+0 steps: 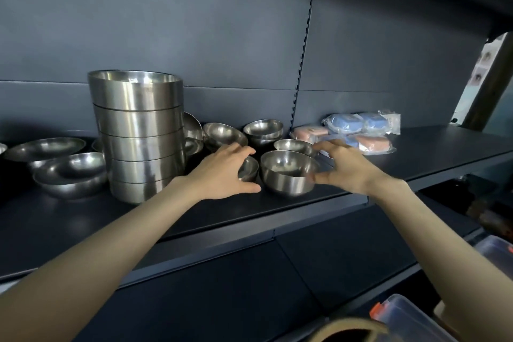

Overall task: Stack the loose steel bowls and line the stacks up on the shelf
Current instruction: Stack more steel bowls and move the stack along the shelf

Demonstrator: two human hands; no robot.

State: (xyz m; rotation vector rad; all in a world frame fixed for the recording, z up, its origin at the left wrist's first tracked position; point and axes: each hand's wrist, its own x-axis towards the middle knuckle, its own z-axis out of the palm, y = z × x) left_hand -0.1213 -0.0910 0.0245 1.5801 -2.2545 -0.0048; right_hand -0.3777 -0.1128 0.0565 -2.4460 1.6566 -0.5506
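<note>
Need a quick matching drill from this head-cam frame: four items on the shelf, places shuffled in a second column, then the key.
Items
1. tall stack of large steel bowls
2. deep steel bowl between the two hands
3. plastic-wrapped blue and pink packs
4. wide shallow steel bowl

Places
A. far left of the dark shelf
B. right of all the bowls, beyond the right hand
C. front of the shelf, right of the left hand
D. left of the left hand, standing highest

Pairs: 1-D, 2-C, 3-B, 4-A
</note>
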